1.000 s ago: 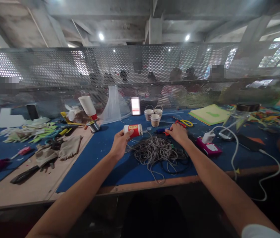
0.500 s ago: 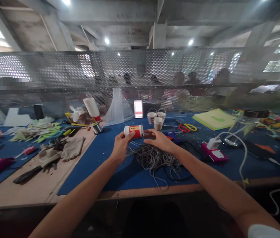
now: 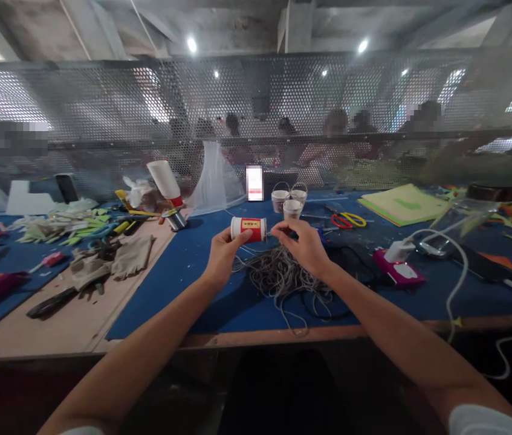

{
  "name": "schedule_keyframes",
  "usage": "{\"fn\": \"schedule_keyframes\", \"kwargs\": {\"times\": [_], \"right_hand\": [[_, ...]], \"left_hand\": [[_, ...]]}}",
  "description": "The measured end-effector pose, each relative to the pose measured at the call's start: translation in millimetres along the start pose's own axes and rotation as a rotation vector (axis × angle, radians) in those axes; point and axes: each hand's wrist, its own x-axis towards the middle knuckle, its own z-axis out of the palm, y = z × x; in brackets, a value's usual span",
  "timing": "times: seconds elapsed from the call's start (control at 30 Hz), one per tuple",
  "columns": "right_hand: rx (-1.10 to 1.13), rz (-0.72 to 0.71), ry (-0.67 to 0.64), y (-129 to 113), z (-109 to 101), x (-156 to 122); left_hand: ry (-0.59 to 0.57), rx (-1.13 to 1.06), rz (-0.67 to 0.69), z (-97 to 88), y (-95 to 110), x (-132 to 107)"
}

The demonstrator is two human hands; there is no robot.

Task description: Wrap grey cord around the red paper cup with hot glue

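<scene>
My left hand [image 3: 220, 255] is closed around a white paper cup [image 3: 236, 228] with a red and yellow label, held on its side above the table. The cup's mouth end faces right. Just beyond that end, my right hand [image 3: 305, 246] pinches with thumb and fingertips. A thin pale line shows between the fingertips and the cup, too small to name. Below both hands lies a tangled heap of grey cord [image 3: 274, 275]. Several small paper cups with loop handles [image 3: 292, 209] stand behind my right hand.
Red and yellow-handled scissors [image 3: 349, 220] and a stack of coloured sheets [image 3: 403, 208] lie at right, near a purple power strip [image 3: 398, 269] with a white cable. Work gloves [image 3: 131, 257], a stack of paper cups [image 3: 164, 180] and a tin [image 3: 175, 220] are at left. A mesh screen [image 3: 147, 121] stands behind.
The view has tilted down slightly. My left hand still holds the cup; my right hand has drawn a little away from its end, fingers pinched closer together.
</scene>
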Motion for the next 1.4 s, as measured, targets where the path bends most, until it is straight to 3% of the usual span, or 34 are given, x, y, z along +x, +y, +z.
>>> {"fn": "schedule_keyframes", "kwargs": {"times": [0.3,1.4], "right_hand": [[-0.169,-0.156,0.069,2,-1,-1],[-0.189,-0.204,0.134,12,-1,3]], "left_hand": [[-0.036,0.082,-0.017,4.0,4,-5],[-0.118,0.129,-0.011,5.6,9,-10]]}}
